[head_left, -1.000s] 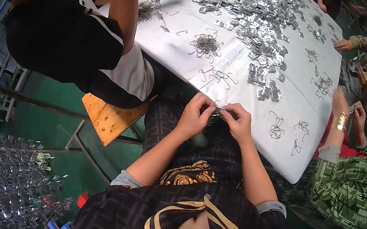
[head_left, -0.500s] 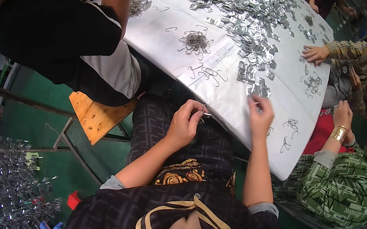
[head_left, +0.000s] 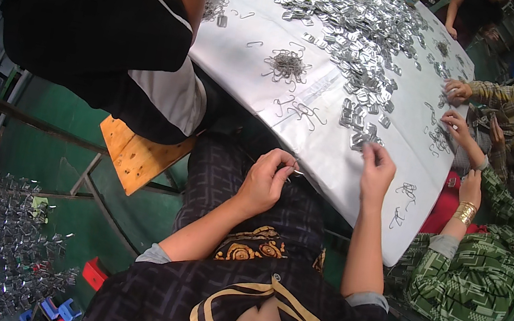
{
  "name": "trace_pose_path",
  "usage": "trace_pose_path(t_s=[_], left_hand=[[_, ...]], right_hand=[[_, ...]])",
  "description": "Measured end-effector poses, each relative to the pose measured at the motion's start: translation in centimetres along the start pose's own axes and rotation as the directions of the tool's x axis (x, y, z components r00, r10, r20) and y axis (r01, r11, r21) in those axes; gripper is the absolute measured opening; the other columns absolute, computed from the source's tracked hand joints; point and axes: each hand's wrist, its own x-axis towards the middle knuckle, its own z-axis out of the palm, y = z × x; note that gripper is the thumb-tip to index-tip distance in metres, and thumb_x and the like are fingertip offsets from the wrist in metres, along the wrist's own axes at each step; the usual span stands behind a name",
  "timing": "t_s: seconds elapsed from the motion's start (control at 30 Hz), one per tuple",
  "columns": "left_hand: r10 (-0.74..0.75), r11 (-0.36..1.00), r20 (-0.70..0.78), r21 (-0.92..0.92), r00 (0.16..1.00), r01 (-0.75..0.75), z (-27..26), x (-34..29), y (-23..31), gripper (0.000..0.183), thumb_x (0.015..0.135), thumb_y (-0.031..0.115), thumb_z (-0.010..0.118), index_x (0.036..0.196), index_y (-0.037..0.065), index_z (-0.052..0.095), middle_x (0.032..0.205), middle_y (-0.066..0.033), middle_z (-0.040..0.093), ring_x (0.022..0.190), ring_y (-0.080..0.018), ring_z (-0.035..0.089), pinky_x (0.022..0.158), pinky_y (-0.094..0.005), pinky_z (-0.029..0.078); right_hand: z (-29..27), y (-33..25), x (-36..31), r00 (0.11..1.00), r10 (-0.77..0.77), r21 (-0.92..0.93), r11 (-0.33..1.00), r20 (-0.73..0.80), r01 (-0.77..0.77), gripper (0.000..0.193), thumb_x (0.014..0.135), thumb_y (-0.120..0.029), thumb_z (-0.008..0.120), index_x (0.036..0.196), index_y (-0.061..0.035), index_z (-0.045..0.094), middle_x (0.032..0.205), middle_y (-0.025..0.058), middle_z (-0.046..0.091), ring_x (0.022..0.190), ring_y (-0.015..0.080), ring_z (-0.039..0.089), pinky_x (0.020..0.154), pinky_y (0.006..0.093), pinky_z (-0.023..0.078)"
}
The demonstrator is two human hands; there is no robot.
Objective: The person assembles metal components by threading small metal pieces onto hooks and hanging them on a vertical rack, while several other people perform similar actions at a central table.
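Note:
My left hand (head_left: 267, 183) is closed in a pinch at the table's near edge, over my lap. A small shiny metal piece (head_left: 298, 172) pokes out between its thumb and forefinger; its full shape is hidden. Over the tabletop, my right hand (head_left: 378, 175) has its fingers bent together, tips at the near end of the flat silver metal buckles (head_left: 363, 138). Whether a buckle is between those fingertips, I cannot make out. Loose bent wire hooks (head_left: 303, 112) lie on the white table (head_left: 331, 167) between my hands and a tangled heap of hooks (head_left: 287, 65).
A large spread of buckles (head_left: 356, 27) covers the table's far middle. More wire hooks (head_left: 406, 190) lie right of my right hand. A person in black (head_left: 91, 49) sits close on my left; one in green-patterned sleeves (head_left: 473, 281) sits on my right. A wooden bench (head_left: 141, 154) stands lower left.
The view has shifted slightly. My right hand stays by the near buckles, its fingers drawn closer together. My left hand keeps its pinch. On the right, a neighbour's hand now reaches to the hooks.

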Motion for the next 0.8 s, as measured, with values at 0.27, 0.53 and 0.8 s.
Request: trace_pose_path(t_s=[0.27,0.53,0.8], left_hand=[[0.118,0.986,-0.005,0.115,0.993,-0.117,0.0,0.9,1.4,0.009,0.085,-0.002,0.054,0.093,0.001,0.056,0.086,-0.0114,0.060,0.080,-0.0249,0.059,0.074,-0.0329,0.047],[0.054,0.989,-0.047,0.138,0.997,-0.047,0.1,0.8,1.4,0.008,0.083,0.000,0.057,0.090,0.002,0.054,0.083,-0.0115,0.059,0.080,-0.0285,0.057,0.075,-0.0365,0.041],[0.112,0.979,0.069,0.163,0.991,-0.122,-2.9,4.4,-0.9,0.009,0.080,0.002,0.065,0.089,0.000,0.066,0.088,-0.0141,0.065,0.081,-0.0246,0.064,0.071,-0.0326,0.049]], right_hand=[[3.8,-5.5,-5.6,0.952,-0.172,0.040,0.985,0.251,0.168,0.014,0.084,-0.009,0.065,0.085,0.0048,0.064,0.075,0.0103,0.063,0.070,0.0168,0.060,0.067,0.0285,0.047],[4.5,-6.3,-6.3,0.950,-0.192,-0.013,0.979,0.245,0.201,0.013,0.082,-0.009,0.066,0.083,0.0041,0.064,0.075,0.0127,0.062,0.068,0.0236,0.061,0.065,0.0308,0.047],[4.0,-5.5,-6.7,0.958,-0.224,-0.018,0.973,0.180,0.231,0.009,0.081,-0.007,0.065,0.081,0.0026,0.063,0.074,0.0120,0.061,0.067,0.0252,0.059,0.062,0.0325,0.045]])
